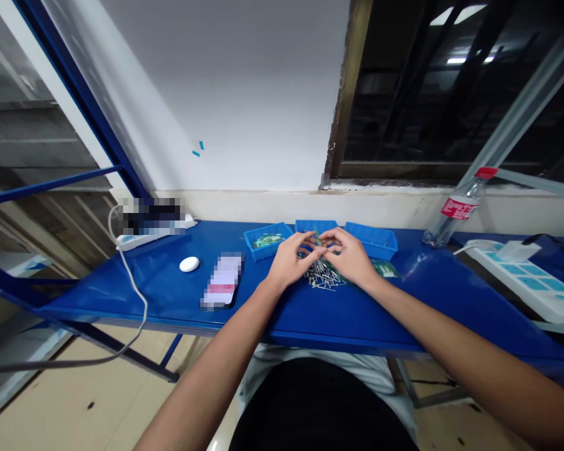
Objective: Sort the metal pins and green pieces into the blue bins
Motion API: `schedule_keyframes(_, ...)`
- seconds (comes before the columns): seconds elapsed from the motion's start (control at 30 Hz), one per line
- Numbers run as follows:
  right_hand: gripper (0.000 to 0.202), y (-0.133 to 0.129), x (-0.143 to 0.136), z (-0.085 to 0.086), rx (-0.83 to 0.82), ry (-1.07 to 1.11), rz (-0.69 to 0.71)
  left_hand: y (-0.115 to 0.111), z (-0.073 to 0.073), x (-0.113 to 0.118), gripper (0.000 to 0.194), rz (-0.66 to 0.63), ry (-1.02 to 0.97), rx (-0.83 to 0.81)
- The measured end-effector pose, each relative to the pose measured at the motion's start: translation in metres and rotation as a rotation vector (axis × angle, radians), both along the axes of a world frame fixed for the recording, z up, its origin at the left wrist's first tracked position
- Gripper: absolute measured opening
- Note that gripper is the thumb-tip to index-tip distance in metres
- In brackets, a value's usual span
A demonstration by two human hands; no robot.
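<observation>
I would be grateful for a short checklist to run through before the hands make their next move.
1. Hands working together: left hand and right hand meet at the fingertips, ok.
2. Firm grip on the small green piece at the fingertips: too small and partly hidden, cannot tell.
3. Metal pins within reach: heaped on the table just below the hands, ok.
4. Left blue tray holding green pieces: ok.
5. Phone away from the hands: lying apart, to their left, ok.
6. Bottle capped: red cap on, ok.
</observation>
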State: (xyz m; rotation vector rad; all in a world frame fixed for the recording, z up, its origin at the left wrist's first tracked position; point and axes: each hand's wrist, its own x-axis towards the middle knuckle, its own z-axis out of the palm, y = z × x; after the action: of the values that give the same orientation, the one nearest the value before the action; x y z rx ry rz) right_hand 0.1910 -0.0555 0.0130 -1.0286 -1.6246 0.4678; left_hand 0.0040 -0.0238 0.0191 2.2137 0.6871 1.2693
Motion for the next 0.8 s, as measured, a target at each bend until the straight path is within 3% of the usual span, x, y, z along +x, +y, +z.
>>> schedule_keyframes(0.1, 0.021, -0.005, -0.004, 0.002, 0.055, -0.126, 0.094, 0.004, -0.001, -0.002, 0.036, 0.017, -0.002, 0.013)
schedule_keyframes(0.2, 0.023, -0.003, -0.002, 0.002, 0.076, -0.054, -0.011, 0.009, -0.003, -0.003, 0.025, 0.081, -0.019, 0.011)
schedule_keyframes(0.27, 0.035, 0.001, 0.002, 0.001, 0.081, 0.018, -0.093, 0.011, -0.004, -0.003, 0.023, 0.078, -0.041, -0.016)
schedule_keyframes(0.4, 0.045, 0.006, 0.008, -0.002, 0.047, 0.016, -0.084, 0.011, -0.001, -0.005, 0.027, 0.068, -0.008, 0.005)
schedule_keyframes(0.57, 0.035, -0.001, 0.014, 0.003, 0.103, -0.233, -0.125, 0.016, 0.007, -0.026, 0.024, 0.397, 0.157, 0.321)
schedule_keyframes(0.67, 0.023, -0.006, 0.017, 0.006, 0.13, -0.436, -0.06, 0.024, 0.003, -0.039, 0.022, 0.594, 0.295, 0.378)
schedule_keyframes(0.8, 0.025, -0.011, 0.016, 0.006, 0.154, -0.552, 0.044, 0.03, -0.003, -0.042, 0.027, 0.587, 0.352, 0.366)
